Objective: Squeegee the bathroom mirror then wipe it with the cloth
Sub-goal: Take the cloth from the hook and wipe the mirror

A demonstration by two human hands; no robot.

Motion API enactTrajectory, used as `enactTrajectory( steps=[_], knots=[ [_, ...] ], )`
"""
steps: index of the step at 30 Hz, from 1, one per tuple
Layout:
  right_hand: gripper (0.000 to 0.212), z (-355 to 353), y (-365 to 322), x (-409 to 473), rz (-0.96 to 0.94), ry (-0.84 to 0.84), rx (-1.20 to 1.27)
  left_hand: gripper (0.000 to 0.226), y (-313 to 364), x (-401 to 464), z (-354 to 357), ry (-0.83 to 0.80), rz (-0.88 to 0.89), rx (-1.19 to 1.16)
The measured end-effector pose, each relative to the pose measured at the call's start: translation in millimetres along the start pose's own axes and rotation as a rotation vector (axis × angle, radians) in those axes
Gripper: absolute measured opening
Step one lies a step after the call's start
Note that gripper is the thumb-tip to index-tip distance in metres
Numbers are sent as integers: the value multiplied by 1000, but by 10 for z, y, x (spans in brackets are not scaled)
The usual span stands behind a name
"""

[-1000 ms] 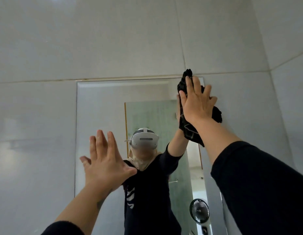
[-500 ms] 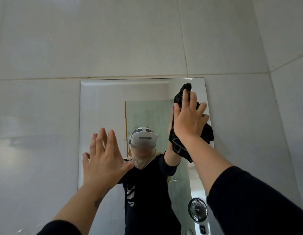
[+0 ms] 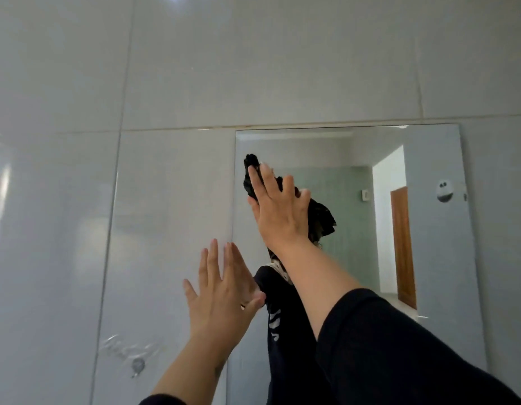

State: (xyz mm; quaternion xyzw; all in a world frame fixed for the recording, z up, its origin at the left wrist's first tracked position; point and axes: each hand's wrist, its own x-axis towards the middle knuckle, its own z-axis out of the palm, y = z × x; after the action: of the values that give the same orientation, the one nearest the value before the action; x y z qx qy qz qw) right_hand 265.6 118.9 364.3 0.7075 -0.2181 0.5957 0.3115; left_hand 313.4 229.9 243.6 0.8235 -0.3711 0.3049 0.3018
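Observation:
The rectangular frameless mirror (image 3: 428, 244) hangs on the tiled wall, right of centre in the head view. My right hand (image 3: 278, 211) lies flat against its upper left part, pressing a crumpled black cloth (image 3: 320, 217) onto the glass. The cloth sticks out above my fingertips and to the right of my palm. My left hand (image 3: 224, 290) is raised with fingers spread at the mirror's left edge, lower down, holding nothing; a ring shows on one finger. No squeegee is in view.
Glossy pale grey wall tiles (image 3: 253, 68) surround the mirror. A small round hook or suction mount (image 3: 138, 364) sits on the tile at lower left. The mirror reflects a wooden door (image 3: 402, 247), a green glass panel and my dark sleeve.
My right hand has dragged the cloth from the mirror's upper right corner across to its upper left. The view has swung left, so the mirror now sits further right.

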Motion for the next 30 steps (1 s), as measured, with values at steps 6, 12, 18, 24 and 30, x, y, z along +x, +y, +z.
enactTrajectory(
  steps=[6, 12, 18, 24, 30],
  knots=[
    [59, 31, -216, -138, -118, -3, -40, 106, -184, -96, 17, -54, -17, 34],
    [58, 35, -117, -417, -176, -30, -62, 107, -42, -226, 67, -94, 22, 4],
    [56, -36, 248, -529, -38, -49, -58, 103, 263, -253, 89, -94, 113, -3],
    [55, -167, 932, -579, 112, -93, -57, 99, 551, -233, 137, -77, 196, -18],
    [53, -313, 1676, -749, 318, -94, -96, 92, 624, -189, 271, -20, 227, -47]
  ],
)
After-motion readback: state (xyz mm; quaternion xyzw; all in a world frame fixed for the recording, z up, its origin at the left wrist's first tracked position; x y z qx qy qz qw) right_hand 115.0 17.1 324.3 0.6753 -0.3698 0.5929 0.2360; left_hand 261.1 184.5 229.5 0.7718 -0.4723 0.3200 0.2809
